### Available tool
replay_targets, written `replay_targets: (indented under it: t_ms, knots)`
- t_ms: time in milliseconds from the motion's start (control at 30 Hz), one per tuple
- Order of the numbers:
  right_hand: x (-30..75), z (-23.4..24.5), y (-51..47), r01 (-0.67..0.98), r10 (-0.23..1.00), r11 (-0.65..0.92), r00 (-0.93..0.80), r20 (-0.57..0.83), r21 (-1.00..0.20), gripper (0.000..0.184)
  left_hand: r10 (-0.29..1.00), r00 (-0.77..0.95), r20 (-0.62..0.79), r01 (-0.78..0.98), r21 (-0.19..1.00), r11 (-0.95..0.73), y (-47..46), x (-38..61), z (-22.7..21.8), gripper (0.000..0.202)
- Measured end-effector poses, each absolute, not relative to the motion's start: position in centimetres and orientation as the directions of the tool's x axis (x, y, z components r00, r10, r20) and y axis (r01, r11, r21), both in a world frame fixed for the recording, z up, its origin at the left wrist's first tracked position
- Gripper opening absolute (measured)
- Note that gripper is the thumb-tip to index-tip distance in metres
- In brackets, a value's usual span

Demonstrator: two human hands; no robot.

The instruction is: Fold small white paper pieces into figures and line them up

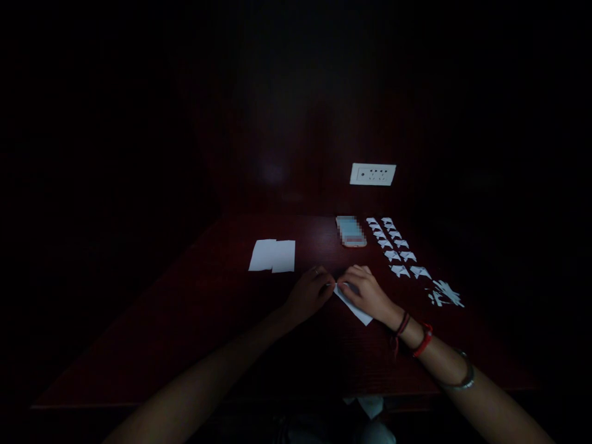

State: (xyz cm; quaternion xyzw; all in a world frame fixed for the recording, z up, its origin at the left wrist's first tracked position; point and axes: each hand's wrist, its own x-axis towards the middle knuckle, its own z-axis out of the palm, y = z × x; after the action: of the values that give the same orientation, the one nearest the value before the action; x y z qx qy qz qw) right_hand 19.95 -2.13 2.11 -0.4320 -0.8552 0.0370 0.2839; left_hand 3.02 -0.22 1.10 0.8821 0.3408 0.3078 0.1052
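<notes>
A folded piece of white paper (355, 308) lies on the dark red table, partly covered by my right hand (363, 290). The fingers of that hand pinch the paper near its upper left corner. My left hand (312, 288) meets it there, its fingertips closed on the same corner. Beyond my left hand lie two white paper sheets (283, 256), side by side and slightly overlapping. To the right, small folded paper pieces (385, 244) stand in two rows.
A phone (352, 232) with a lit screen lies toward the back of the table (194, 296). Thin paper strips (446, 294) are heaped at the right. A white socket panel (372, 174) is on the wall behind. Pale scraps (371, 406) show below the front edge.
</notes>
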Motion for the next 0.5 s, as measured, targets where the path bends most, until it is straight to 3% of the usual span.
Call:
replay_targets:
  t_ms: [500]
  knots:
    - [23.8,2.2,-0.9,0.73,0.726,0.641,-0.477,0.496,-0.237,0.011,0.66,0.573,0.486,0.467,0.468,-0.75,0.8,1.2,1.0,0.013]
